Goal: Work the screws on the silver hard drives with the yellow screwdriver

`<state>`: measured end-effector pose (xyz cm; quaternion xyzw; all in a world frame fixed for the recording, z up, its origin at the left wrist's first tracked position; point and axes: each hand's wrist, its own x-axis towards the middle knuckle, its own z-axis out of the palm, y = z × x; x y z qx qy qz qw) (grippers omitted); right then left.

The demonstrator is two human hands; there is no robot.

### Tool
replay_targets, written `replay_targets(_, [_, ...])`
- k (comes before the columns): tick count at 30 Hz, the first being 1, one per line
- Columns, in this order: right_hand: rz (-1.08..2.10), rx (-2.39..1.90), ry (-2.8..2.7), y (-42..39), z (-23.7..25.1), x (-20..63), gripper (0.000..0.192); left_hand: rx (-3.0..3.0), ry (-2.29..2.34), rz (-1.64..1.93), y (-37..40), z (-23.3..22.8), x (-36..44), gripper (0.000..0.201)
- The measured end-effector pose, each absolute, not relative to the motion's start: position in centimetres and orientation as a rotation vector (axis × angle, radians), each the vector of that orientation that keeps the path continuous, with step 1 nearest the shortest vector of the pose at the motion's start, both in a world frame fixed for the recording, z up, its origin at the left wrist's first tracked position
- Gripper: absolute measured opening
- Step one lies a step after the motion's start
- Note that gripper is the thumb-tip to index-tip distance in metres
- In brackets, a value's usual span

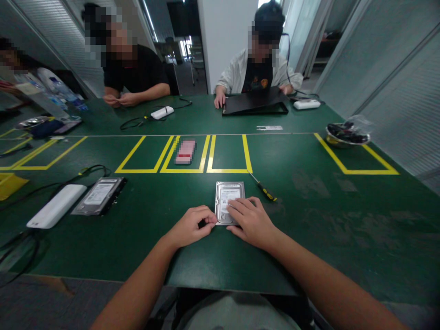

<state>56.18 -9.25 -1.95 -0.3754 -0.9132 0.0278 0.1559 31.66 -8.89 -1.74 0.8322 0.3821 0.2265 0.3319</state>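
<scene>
A silver hard drive (227, 195) lies label up on the green table (309, 220), just in front of me. My right hand (250, 220) rests flat on its near end, fingers spread across the label. My left hand (193, 224) is curled beside the drive's near left corner, fingertips pinched against its edge. Whether something small sits between those fingers is hidden. A small screwdriver with a yellow and black handle (264, 188) lies on the table just right of the drive, untouched.
A second hard drive (99, 195) and a white power bank (57, 206) with cables lie at the left. Yellow tape boxes (209, 156) mark the middle, one holding a pink object (185, 151). A metal bowl (347, 134) sits far right. Two people sit opposite, one with a black laptop (254, 103).
</scene>
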Motion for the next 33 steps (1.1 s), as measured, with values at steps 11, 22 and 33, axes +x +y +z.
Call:
replay_targets(11, [0.072, -1.067, -2.607, -9.25, -2.08, 56.21, 0.048, 2.195, 0.998, 0.599, -8.90, -1.80, 31.76, 0.011])
replay_targets(22, [0.068, -1.054, -2.608, -9.25, -2.06, 56.24, 0.047, 2.190, 0.959, 0.628, -8.75, -1.73, 31.79, 0.011])
replay_targets(33, [0.075, -1.060, -2.615, -9.28, -2.01, 56.27, 0.047, 2.183, 0.970, 0.640, -8.72, -1.79, 31.84, 0.010])
